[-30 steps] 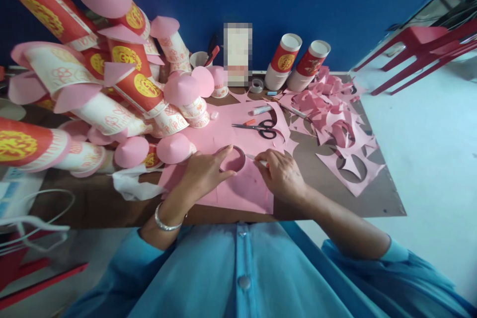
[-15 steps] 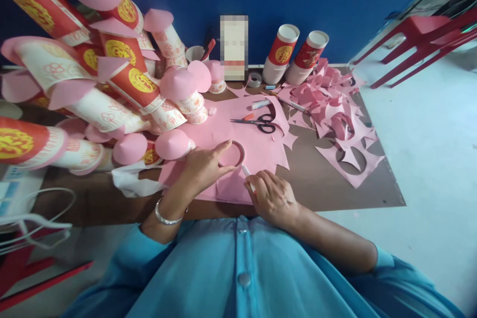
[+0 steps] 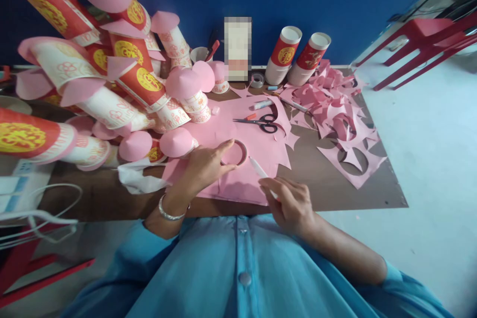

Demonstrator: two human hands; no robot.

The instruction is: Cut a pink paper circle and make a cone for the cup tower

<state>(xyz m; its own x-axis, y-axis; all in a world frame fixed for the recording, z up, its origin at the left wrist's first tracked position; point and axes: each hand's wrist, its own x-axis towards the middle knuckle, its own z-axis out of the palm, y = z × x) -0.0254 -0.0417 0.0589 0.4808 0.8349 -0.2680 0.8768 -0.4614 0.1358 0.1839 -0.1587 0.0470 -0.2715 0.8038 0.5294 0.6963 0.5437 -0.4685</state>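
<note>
A dark brown ring (image 3: 244, 153) lies flat on a pink paper sheet (image 3: 257, 134). With thumb and fingers spread around its left side, my left hand (image 3: 204, 169) grips the ring against the paper. Just right of the ring, a white pen (image 3: 258, 166) slants with its tip near the ring's edge, apart from it. My right hand (image 3: 292, 203) is closed around the pen's lower part. Black-handled scissors (image 3: 263, 121) rest on the sheet beyond the ring. Part of the ring is hidden by my left hand.
Paper cups with pink cone tops (image 3: 145, 77) crowd the left side. Pink scraps (image 3: 331, 94) heap at the right, near two cup stacks (image 3: 285, 54). A glue stick (image 3: 263, 104), a clear tape roll (image 3: 257, 79) and a blurred upright panel (image 3: 237, 49) stand or lie farther back.
My right hand has moved right and toward me with the pen, drawing its tip away from the ring. My left hand stays on the ring.
</note>
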